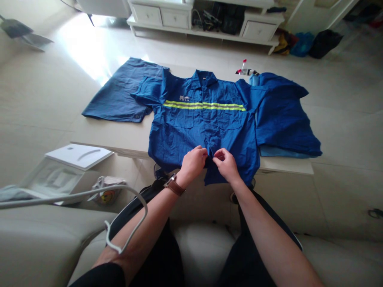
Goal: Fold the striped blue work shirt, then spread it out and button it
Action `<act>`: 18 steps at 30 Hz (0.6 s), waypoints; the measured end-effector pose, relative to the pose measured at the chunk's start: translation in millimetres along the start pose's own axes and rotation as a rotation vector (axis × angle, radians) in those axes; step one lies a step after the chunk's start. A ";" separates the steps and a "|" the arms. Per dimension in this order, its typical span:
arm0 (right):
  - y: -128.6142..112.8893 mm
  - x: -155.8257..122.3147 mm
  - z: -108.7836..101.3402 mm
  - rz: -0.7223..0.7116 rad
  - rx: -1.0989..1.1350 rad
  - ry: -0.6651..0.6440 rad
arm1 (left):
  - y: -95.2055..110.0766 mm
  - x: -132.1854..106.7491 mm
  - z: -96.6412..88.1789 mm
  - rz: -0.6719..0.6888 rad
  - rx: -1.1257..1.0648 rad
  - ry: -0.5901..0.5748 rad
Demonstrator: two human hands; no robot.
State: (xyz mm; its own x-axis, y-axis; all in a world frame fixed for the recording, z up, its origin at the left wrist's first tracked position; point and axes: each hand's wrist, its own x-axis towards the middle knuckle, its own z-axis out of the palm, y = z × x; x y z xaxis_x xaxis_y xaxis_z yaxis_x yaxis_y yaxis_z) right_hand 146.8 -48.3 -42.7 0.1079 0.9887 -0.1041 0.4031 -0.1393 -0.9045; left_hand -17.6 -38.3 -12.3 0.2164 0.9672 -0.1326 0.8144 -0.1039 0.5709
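A blue work shirt with a collar, chest pockets and a yellow reflective stripe lies spread over a low table, its lower hem hanging past the front edge. My left hand, with a brown-strapped watch on the wrist, pinches the shirt's front opening near the hem. Close beside it, my right hand pinches the other side of the same opening. The fingertips hide the exact spot they grip. Folded blue clothing lies left of the shirt, and more folded blue clothing lies at its right.
A white box stands at the left near the sofa. A pale cable on a stand arm curves over my left forearm. Bottles with red caps are behind the table. A white cabinet lines the far wall.
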 end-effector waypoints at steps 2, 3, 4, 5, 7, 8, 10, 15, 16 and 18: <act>1.1 0.2 -2.0 -0.042 -0.045 0.018 | 0.6 0.1 -1.2 -0.010 -0.009 -0.003; 1.3 0.2 -3.0 -0.078 -0.078 0.026 | 0.9 0.3 -1.6 -0.014 -0.016 -0.003; 1.3 0.1 -3.7 -0.122 -0.113 0.031 | 1.1 0.5 -1.9 -0.018 -0.023 -0.002; 1.0 -0.2 -4.1 -0.165 -0.145 0.031 | 1.2 0.7 -2.1 -0.021 -0.030 0.000; -0.2 -1.2 -3.7 -0.224 -0.187 0.024 | 1.1 1.0 -1.9 -0.020 -0.041 0.004; -0.9 -2.0 -2.9 -0.236 -0.202 0.020 | 0.8 1.1 -1.6 -0.016 -0.045 0.004; -1.9 -3.9 -0.8 -0.236 -0.241 0.015 | 0.2 1.1 -0.7 -0.007 -0.053 0.011; -1.5 -8.1 0.5 -0.277 -0.348 0.003 | 0.2 0.9 -0.1 0.030 -0.065 0.020; -1.3 -8.5 0.0 -0.290 -0.335 0.003 | 0.6 0.8 -0.6 0.029 -0.062 0.025; -1.7 -8.8 -1.0 -0.308 -0.302 0.012 | 1.4 0.4 -1.5 0.011 -0.047 0.039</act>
State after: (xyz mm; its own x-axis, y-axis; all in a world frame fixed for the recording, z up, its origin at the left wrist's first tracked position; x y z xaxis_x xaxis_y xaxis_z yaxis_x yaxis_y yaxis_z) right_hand 146.1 -56.9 -39.9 -0.0497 0.9861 0.1583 0.6655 0.1509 -0.7310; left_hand -17.2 -37.7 -10.3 0.2038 0.9744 -0.0949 0.7856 -0.1049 0.6098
